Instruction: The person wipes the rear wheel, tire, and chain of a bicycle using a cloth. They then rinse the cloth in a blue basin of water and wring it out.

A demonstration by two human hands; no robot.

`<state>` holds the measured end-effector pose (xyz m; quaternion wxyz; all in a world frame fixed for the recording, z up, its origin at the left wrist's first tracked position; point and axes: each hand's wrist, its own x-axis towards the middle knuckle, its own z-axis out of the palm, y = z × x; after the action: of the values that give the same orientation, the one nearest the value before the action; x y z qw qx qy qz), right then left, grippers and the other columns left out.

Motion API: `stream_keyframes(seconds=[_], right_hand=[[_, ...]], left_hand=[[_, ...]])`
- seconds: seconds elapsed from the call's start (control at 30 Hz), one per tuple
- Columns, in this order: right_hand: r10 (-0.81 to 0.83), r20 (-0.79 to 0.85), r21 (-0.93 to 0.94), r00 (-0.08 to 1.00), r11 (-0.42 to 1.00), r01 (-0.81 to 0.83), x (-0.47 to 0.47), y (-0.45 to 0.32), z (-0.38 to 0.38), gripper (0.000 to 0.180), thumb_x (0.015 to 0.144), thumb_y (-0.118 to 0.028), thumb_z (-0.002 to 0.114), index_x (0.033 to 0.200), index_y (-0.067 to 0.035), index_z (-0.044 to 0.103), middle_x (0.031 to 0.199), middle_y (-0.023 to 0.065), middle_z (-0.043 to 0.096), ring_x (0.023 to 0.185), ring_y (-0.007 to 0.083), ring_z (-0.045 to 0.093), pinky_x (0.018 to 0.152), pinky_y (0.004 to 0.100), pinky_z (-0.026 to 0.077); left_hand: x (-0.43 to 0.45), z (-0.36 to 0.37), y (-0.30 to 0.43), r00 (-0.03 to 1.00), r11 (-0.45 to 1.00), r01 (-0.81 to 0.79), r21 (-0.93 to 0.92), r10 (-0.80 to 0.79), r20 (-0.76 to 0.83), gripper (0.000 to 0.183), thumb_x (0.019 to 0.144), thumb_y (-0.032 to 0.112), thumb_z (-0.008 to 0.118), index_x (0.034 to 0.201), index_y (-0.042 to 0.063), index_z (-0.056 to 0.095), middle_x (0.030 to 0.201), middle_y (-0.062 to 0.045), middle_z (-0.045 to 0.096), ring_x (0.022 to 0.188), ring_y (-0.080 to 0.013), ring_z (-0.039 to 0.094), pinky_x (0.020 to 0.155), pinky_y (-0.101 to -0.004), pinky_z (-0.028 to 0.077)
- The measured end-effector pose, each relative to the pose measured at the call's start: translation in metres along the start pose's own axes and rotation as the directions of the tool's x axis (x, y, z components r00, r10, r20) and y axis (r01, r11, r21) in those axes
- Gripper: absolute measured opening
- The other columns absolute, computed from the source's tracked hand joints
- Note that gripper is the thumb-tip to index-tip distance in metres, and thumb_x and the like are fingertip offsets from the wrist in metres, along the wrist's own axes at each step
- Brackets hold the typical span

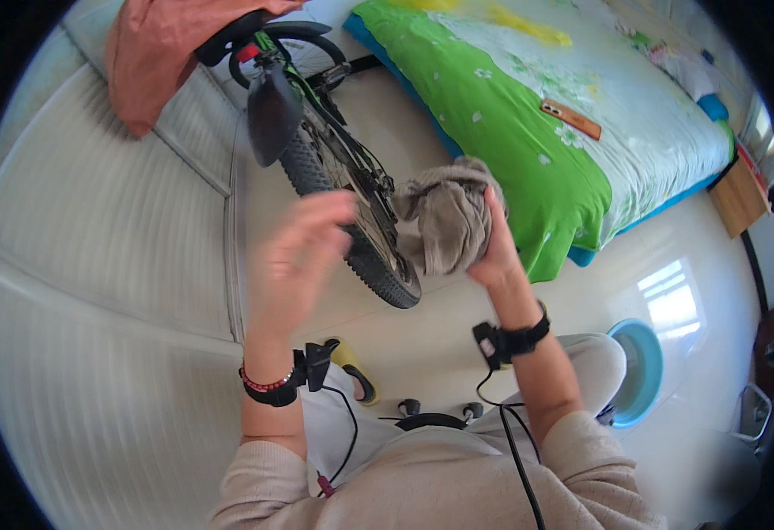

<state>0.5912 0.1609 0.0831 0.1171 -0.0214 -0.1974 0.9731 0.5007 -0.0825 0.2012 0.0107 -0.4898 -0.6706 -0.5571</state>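
A crumpled grey-brown cloth (450,218) is bunched up in my right hand (498,248), whose palm and fingers press against its right side. My left hand (304,245), blurred by motion, is raised with its fingers partly bent and holds nothing; it appears in front of the bicycle's rear wheel. The bicycle (344,159) stands ahead of me, its knobby rear tyre (383,285) pointing towards me and its dark saddle (274,112) at the upper left. The cloth appears just right of that wheel. Both wrists wear black straps with small devices and cables.
A sliding door with ribbed panels (108,212) runs along the left, an orange-pink cloth (151,59) hanging above. At the upper right is a bed (532,172) with a phone (571,119) on it. A blue basin (652,377) stands on the floor by my right knee.
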Motion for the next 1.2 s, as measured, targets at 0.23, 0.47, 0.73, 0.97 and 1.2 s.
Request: stream_keyframes(seconds=[0.23,0.47,0.73,0.97,1.2], right_hand=[[-0.168,-0.155,-0.531,0.974,0.845,0.062,0.082,-0.012,-0.058,0.039,0.093,-0.030,0.066,0.124,-0.007,0.060,0.116,0.0050,0.066,0.105,0.0176,0.063,0.093,0.0350,0.050],[0.007,-0.043,-0.632,0.999,0.774,-0.032,0.167,0.053,-0.092,0.038,0.092,-0.028,0.069,0.119,-0.003,0.063,0.110,0.0034,0.067,0.098,0.0142,0.062,0.089,0.0315,0.050],[0.224,-0.066,-0.705,0.972,0.680,-0.204,0.180,0.099,-0.112,0.067,0.081,-0.037,0.080,0.132,-0.007,0.048,0.111,0.0059,0.062,0.103,0.0150,0.057,0.088,0.0305,0.049],[0.373,-0.002,-0.876,0.928,0.447,-0.182,0.117,0.074,-0.092,0.053,0.080,-0.032,0.081,0.119,-0.011,0.050,0.103,0.0018,0.061,0.097,0.0131,0.056,0.084,0.0292,0.049],[0.300,-0.044,-0.732,0.953,0.640,-0.236,0.150,0.053,-0.129,0.042,0.085,-0.029,0.076,0.118,-0.005,0.063,0.104,0.0030,0.068,0.091,0.0116,0.061,0.084,0.0296,0.051]], left_hand=[[-0.005,-0.008,-0.088,0.724,0.986,0.161,-0.042,-0.147,-0.674,0.031,0.094,0.010,0.061,0.124,0.001,0.058,0.116,-0.007,0.060,0.102,-0.0133,0.056,0.087,-0.0261,0.044],[-0.018,-0.016,-0.122,0.855,0.903,0.396,0.166,-0.297,-0.425,0.053,0.084,0.012,0.072,0.132,0.002,0.053,0.126,-0.007,0.057,0.111,-0.0185,0.054,0.093,-0.0316,0.041],[-0.029,-0.002,-0.121,0.845,0.816,0.505,0.280,-0.402,-0.353,0.073,0.071,0.006,0.082,0.137,0.003,0.050,0.129,-0.008,0.058,0.115,-0.0204,0.056,0.096,-0.0340,0.039],[-0.029,0.003,-0.123,0.807,0.833,0.532,0.153,-0.443,-0.391,0.072,0.071,0.001,0.081,0.136,-0.001,0.050,0.126,-0.010,0.059,0.114,-0.0212,0.056,0.096,-0.0351,0.042],[-0.022,0.011,-0.118,0.791,0.855,0.512,-0.085,-0.508,-0.342,0.073,0.076,-0.007,0.072,0.141,-0.003,0.039,0.132,-0.014,0.055,0.110,-0.0211,0.057,0.099,-0.0358,0.044]])
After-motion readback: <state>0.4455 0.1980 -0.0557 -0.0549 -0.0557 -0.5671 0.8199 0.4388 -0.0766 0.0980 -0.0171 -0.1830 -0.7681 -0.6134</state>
